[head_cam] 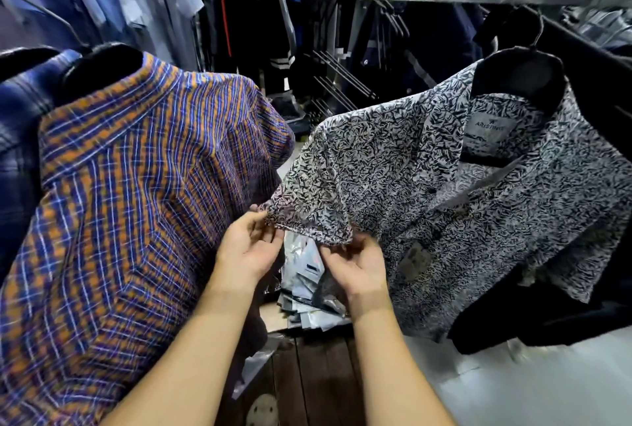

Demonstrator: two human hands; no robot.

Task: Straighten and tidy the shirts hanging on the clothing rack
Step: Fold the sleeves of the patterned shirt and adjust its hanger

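Printed shirt (427, 159), black leaf pattern on white, hangs at a slant on a black hanger (519, 77) at right, front partly open; its short sleeve (307, 217) is drawn out to centre frame. Your left hand (251, 248) pinches the near corner of the sleeve hem, fingers curled on the edge; your right hand (357, 265) pinches the other end of the hem from beneath, fingertips partly hidden by cloth. Both hands hold the same hem, close together. Risk 1: a tug down or toward you loads one shoulder only, so the shirt could slide off that side of the hanger, or the hanger could tip. Risk 2: how the hook (538, 32) sits on its rail cannot be made out; a hard pull might unseat it. Risk 3: the orange-and-blue plaid shirt (136, 186) hangs just beside the sleeve, and a sideways sweep could drag it askew. Risk 4: a dropped garment would land on the plastic packets (307, 292) piled below. Pull lightly, along the sleeve
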